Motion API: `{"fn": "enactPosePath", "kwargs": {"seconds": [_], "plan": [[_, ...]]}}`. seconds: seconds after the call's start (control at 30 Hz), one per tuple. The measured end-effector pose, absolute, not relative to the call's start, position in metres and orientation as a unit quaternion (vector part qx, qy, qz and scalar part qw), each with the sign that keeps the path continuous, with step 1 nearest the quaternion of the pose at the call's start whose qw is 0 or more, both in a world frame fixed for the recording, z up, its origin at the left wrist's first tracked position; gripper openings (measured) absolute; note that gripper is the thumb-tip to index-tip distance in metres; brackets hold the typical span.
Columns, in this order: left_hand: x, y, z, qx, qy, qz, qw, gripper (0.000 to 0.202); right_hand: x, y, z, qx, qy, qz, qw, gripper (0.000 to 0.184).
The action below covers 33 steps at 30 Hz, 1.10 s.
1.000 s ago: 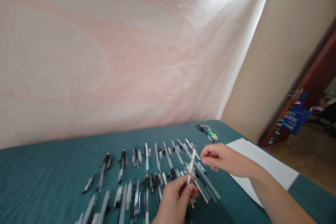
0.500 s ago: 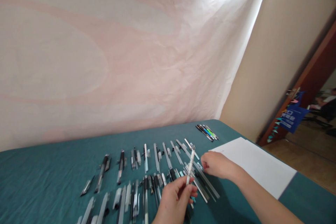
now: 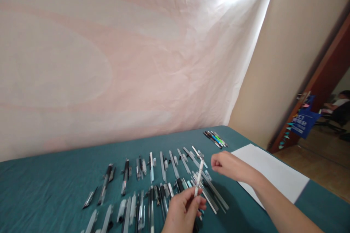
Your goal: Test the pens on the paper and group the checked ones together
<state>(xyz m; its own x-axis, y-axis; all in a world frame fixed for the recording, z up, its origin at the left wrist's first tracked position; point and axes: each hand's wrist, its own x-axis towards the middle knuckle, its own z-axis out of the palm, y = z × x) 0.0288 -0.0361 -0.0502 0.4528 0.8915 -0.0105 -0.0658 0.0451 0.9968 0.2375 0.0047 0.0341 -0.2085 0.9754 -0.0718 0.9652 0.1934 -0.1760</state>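
Note:
A white pen point(image 3: 200, 174) stands nearly upright in my left hand point(image 3: 184, 209), pinched near its lower end between thumb and fingers. My right hand point(image 3: 225, 165) is raised to the right of the pen's tip, fingers curled in; whether anything is inside them is hidden. Below and left of my hands lie two rows of pens, barrels and caps, among them a dark-gripped pen point(image 3: 105, 184), a white and pale blue pen point(image 3: 151, 166) and clear grey barrels point(image 3: 173, 164). Long clear tubes point(image 3: 217, 194) lie slanted just right of the held pen.
White paper sheets point(image 3: 276, 171) lie under and beyond my right forearm. A small group of coloured pens point(image 3: 216, 139) rests at the table's far right. A pale curtain point(image 3: 136, 62) hangs behind the green tablecloth point(image 3: 49, 178). A person point(image 3: 340, 103) sits beyond the doorway.
My right hand has lifted slightly and drawn away from the pens at the right end of the rows. My left hand keeps the white pen in almost the same place.

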Motion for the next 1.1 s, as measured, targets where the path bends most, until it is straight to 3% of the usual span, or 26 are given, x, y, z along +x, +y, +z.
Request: {"fn": "enactPosePath", "kwargs": {"seconds": [0.17, 0.27, 0.73, 1.1], "plan": [[0.027, -0.039, -0.045, 0.586, 0.361, 0.366, 0.627, 0.048, 0.246, -0.007, 0.064, -0.519, -0.741, 0.304, 0.297, 0.021], [0.027, -0.040, -0.043, 0.593, 0.364, 0.361, 0.621, 0.047, 0.244, -0.014, 0.070, -0.494, -0.726, 0.334, 0.343, 0.021], [0.030, -0.038, -0.044, 0.615, 0.362, 0.351, 0.606, 0.048, 0.242, -0.025, 0.083, -0.484, -0.766, 0.296, 0.303, 0.019], [0.029, -0.037, -0.046, 0.666, 0.340, 0.342, 0.569, 0.033, 0.242, -0.031, 0.089, -0.480, -0.798, 0.266, 0.247, 0.016]]}}
